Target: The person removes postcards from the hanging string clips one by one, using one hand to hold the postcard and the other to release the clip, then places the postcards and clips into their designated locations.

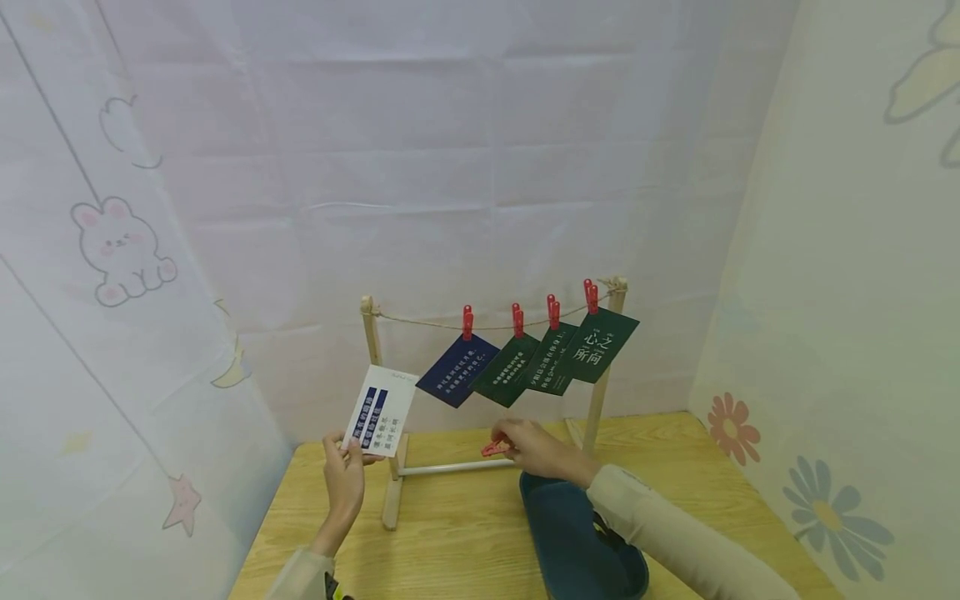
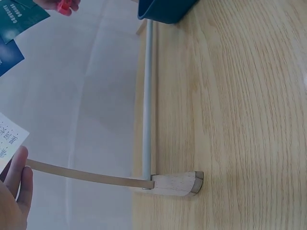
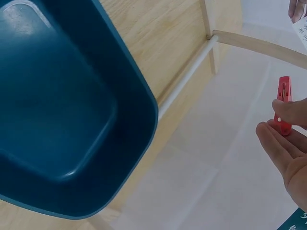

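My left hand (image 1: pixel 345 483) pinches a white card (image 1: pixel 397 400) with dark blue blocks and printed characters, held up in front of the rack's left post (image 1: pixel 372 337). In the left wrist view only a corner of that card (image 2: pixel 8 139) shows beside the fingers. My right hand (image 1: pixel 536 450) holds a red clothespin (image 1: pixel 495 448) between thumb and fingers, below the hanging cards. The right wrist view shows this clothespin (image 3: pixel 283 105) closely. On the string (image 1: pixel 420 322), red clothespins hold a blue card (image 1: pixel 456 371) and several dark green cards (image 1: pixel 600 343).
A dark blue bin (image 1: pixel 558 533) stands on the wooden table (image 1: pixel 457 533) under my right forearm. The wooden rack has a white crossbar (image 1: pixel 457 467) low between its feet. Patterned sheets (image 1: pixel 480 167) rise behind and on both sides.
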